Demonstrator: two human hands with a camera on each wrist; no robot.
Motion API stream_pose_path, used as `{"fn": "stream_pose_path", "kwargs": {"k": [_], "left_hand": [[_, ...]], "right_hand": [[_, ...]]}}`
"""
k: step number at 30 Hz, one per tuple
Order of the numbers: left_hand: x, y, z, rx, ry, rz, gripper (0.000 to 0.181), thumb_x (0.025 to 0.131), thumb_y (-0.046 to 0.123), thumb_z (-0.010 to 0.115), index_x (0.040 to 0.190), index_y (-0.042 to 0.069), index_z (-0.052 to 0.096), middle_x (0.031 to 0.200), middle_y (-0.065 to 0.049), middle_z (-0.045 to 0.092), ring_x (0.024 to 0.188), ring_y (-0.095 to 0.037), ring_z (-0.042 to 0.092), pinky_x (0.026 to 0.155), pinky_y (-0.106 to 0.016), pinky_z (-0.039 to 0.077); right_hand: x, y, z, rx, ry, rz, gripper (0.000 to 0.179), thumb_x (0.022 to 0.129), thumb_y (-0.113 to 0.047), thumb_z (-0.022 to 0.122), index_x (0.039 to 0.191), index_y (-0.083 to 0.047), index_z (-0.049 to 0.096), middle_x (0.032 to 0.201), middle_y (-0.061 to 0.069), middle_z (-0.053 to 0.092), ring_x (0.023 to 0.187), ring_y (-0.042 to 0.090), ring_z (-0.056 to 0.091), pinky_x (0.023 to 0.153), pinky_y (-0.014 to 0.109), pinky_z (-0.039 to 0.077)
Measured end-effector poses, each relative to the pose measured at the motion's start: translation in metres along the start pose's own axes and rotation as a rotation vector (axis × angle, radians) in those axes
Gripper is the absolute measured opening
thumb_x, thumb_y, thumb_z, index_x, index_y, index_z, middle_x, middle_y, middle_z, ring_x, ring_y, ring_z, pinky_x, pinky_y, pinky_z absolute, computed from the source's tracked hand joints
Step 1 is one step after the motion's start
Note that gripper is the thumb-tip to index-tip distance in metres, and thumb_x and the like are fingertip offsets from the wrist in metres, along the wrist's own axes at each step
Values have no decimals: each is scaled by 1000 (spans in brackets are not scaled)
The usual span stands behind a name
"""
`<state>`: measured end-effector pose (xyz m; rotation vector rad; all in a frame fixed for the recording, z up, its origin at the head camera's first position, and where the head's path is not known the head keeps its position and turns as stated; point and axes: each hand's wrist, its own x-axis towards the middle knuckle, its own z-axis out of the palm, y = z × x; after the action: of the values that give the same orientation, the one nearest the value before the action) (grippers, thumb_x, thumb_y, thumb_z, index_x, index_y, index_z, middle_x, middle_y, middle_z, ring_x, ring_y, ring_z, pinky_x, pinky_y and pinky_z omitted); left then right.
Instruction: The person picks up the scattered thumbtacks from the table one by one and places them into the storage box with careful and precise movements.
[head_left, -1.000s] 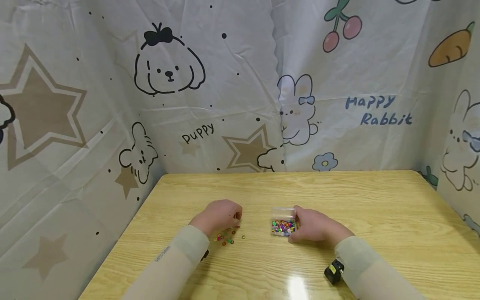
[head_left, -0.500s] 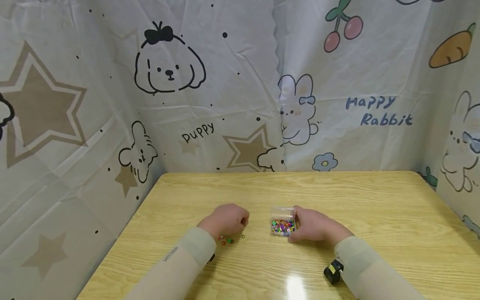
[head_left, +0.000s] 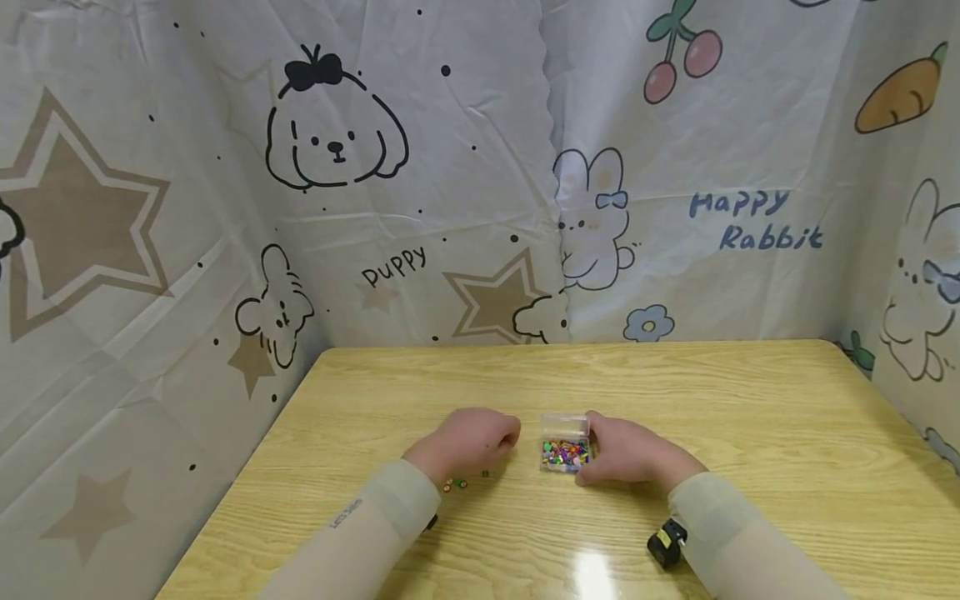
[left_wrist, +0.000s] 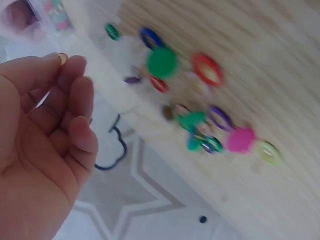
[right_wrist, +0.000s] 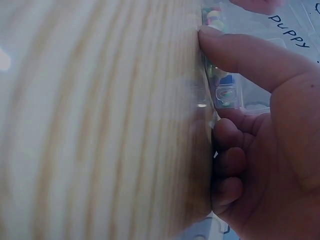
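Between thumb and forefinger, my left hand [head_left: 472, 437] pinches a small gold bead [left_wrist: 63, 59], seen at the fingertips in the left wrist view. This hand is just left of a clear plastic box [head_left: 566, 468], apart from it. The box stands with its transparent lid raised and holds many mixed coloured beads [head_left: 564, 453]. My right hand [head_left: 626, 450] grips the box by its right side, thumb at the front. Under and beside the left wrist lie several loose ring-shaped and flat round beads [left_wrist: 207, 69] in red, green, purple, pink and yellow; in the head view the forearm hides some.
Everything lies on a light wood-grain table [head_left: 720, 392]. A printed cloth [head_left: 465, 192] hangs behind the table and along its sides. Small black cameras [head_left: 667, 544] sit at the wrists.
My left hand has moved right, from above the loose beads toward the box, its fingers staying closed together. The right hand and the box have stayed in place.
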<state>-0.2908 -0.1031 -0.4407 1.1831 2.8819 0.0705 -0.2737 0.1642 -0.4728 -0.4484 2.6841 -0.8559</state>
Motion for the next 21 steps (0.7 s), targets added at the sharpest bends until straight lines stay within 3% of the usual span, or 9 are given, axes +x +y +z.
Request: {"fn": "stream_pose_path", "kwargs": {"k": [6, 10, 15, 21], "left_hand": [[15, 19, 1, 50, 59, 110, 20, 100, 14, 63, 82, 24, 60, 75, 16, 55, 64, -3, 47, 60, -20, 41], [24, 29, 7, 97, 107, 151, 20, 95, 14, 68, 80, 25, 60, 74, 17, 55, 62, -3, 45, 56, -20, 40], [30, 39, 9, 144, 125, 148, 19, 95, 16, 71, 81, 24, 60, 73, 15, 55, 59, -4, 44, 53, -21, 38], [34, 46, 10, 238, 69, 126, 11, 97, 24, 71, 87, 25, 67, 77, 12, 53, 61, -5, 43, 53, -21, 39]], "right_hand": [[1, 2, 1, -5, 4, -12, 55, 71, -35, 88, 109, -15, 54, 91, -1, 59, 78, 18, 53, 74, 39, 45], [1, 3, 1, -12, 4, -12, 54, 71, -36, 89, 107, -16, 54, 90, -1, 58, 78, 19, 52, 73, 39, 44], [2, 3, 1, -15, -1, -8, 54, 71, -38, 89, 107, -16, 54, 94, -2, 59, 83, 18, 53, 78, 40, 46], [1, 2, -1, -24, 3, -13, 53, 71, -38, 89, 104, -16, 53, 90, -1, 58, 80, 19, 53, 74, 39, 44]]}}
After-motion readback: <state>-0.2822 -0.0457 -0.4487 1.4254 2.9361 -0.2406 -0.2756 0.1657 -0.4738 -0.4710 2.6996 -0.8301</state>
